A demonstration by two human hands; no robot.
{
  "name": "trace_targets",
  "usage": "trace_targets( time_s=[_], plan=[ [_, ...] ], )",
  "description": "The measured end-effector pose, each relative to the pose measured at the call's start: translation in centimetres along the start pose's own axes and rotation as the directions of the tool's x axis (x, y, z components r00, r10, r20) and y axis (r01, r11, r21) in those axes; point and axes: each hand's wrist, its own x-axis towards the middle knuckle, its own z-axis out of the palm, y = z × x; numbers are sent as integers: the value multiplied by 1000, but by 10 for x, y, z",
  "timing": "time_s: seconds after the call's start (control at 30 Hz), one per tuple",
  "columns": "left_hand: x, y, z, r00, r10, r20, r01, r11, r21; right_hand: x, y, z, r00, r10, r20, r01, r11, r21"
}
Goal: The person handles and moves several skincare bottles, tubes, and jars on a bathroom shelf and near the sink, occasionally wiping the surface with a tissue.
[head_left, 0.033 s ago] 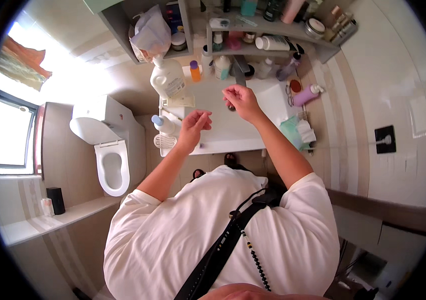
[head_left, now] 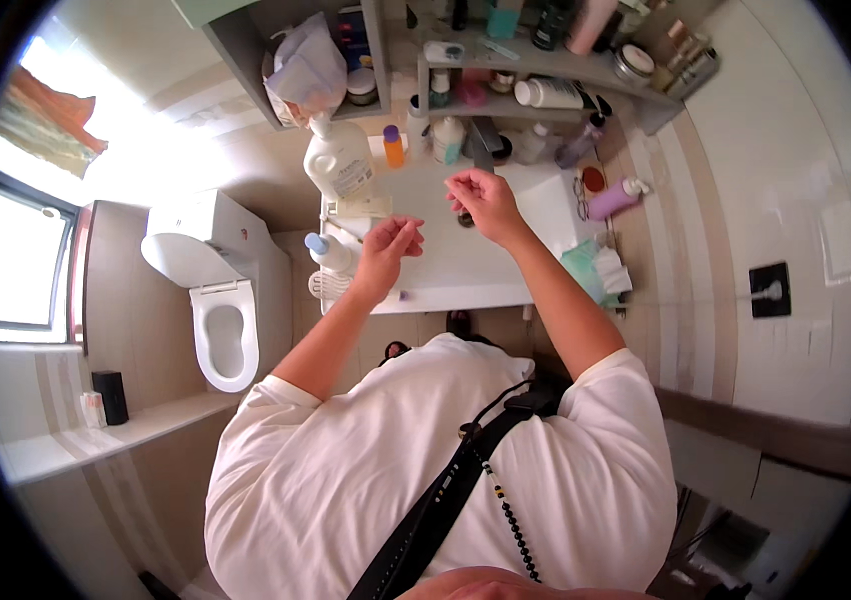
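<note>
Both of my hands hang over a white washbasin (head_left: 466,275). My left hand (head_left: 393,250) has its fingers curled in and the thumb laid against them; nothing shows in it. To its left stands a white bottle with a light blue cap (head_left: 328,252). My right hand (head_left: 484,205) is bent at the wrist, its fingertips drawn together toward the thumb, with no object visible there. Just under that hand the dark drain (head_left: 465,218) partly shows. Beyond it a grey faucet (head_left: 486,137) reaches over the basin. The hands are apart from each other and touch nothing I can see.
Along the back edge stand a big white pump bottle (head_left: 338,165) and an orange bottle (head_left: 394,150). At right are a purple pump bottle (head_left: 614,200) and a tissue pack (head_left: 586,268). Crowded grey shelves (head_left: 596,70) hang above. A toilet (head_left: 226,340) is at left.
</note>
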Motion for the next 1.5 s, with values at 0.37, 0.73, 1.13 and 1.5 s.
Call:
trace_targets(
  time_s=[0.37, 0.73, 1.13, 1.5],
  plan=[
    [70, 159, -6, 924, 346, -164, -345, 938, 34, 24, 7, -36, 999, 18, 33, -25, 975, 220],
    [38, 126, -61, 912, 224, -343, -228, 973, 30, 46, 21, -22, 985, 102, 141, -137, 955, 262],
    [77, 182, -63, 921, 344, -183, -358, 933, -46, 57, -4, -12, 993, 67, 99, -85, 976, 199],
    [109, 212, -58, 925, 372, -78, -380, 907, -182, 49, -16, -39, 997, 74, 5, -74, 982, 173]
  ],
)
